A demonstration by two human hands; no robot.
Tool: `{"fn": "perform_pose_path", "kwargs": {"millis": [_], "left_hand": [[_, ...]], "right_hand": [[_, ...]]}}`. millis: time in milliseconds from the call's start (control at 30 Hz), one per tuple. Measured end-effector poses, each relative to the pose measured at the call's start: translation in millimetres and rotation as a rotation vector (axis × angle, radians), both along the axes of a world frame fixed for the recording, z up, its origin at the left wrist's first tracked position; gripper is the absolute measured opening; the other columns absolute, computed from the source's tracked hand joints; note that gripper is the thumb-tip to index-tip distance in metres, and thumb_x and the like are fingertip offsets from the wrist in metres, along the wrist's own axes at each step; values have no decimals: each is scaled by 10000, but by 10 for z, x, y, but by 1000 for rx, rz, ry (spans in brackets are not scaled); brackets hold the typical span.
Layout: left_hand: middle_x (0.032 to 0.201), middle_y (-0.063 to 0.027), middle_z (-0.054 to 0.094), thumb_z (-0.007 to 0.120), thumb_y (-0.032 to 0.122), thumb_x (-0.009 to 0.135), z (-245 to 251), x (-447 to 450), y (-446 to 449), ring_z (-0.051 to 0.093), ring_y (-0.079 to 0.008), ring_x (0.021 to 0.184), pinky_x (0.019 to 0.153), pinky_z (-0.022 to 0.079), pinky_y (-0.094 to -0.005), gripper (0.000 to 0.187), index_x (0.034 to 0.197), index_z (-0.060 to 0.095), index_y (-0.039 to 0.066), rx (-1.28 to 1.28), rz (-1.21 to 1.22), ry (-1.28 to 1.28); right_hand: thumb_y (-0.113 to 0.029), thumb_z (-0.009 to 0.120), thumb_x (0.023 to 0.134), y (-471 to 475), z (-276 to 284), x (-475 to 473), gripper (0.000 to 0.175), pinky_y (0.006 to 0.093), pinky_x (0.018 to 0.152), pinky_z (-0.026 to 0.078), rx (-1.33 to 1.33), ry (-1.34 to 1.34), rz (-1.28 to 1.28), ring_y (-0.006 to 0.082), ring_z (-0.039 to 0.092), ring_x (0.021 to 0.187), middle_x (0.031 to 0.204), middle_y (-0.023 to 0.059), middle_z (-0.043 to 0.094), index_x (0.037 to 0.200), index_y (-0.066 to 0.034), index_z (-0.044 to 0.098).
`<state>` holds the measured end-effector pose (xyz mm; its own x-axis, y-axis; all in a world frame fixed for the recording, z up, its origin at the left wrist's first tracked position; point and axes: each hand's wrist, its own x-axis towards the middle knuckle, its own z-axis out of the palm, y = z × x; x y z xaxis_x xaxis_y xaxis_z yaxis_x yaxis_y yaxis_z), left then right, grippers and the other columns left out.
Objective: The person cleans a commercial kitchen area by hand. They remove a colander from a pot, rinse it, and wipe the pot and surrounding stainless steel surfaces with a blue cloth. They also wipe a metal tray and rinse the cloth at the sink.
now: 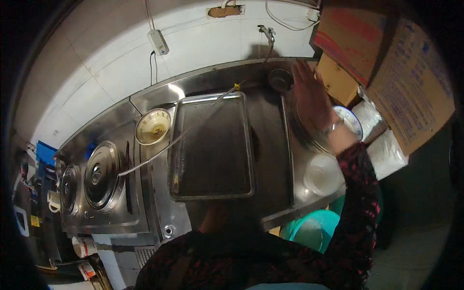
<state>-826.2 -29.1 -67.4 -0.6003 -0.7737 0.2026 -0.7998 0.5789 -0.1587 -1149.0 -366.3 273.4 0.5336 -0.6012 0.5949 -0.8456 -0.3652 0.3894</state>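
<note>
My right hand (312, 99) is stretched out over the right of the steel counter, fingers extended, with nothing seen in it. Beside its fingertips sits a small dark metal bowl (281, 80). Under the palm a round metal rim (302, 127) is partly covered. A blue-rimmed white bowl (349, 119) shows behind my wrist. My left hand (214, 217) is a dim patch below the near edge of a rectangular metal tray (214, 148); its fingers are hidden in shadow. A thin pale hose (181, 136) crosses the tray diagonally, with yellow near its upper end.
Left of the tray stands a patterned bowl (153, 127), and farther left a lidded steel pot (102, 175). A white plastic tub (322, 174) rests by my right forearm, above a green basin (311, 228). Cardboard boxes (409, 83) crowd the right; a tap (267, 34) juts from the wall.
</note>
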Motion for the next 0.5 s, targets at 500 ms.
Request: {"fn": "perform_pose_path", "kwargs": {"millis": [500], "left_hand": [[1308,-216,436,501,220,854,322,127,-89,438,-337,1181,966,368,-511,388,1199,515,42,262,215,197]], "right_hand": [[-152,338,918,-3261,-532,597,499,464,1120,151,72,154,-430,237,143,1390,1487,84,223,1402,-46,280]]}}
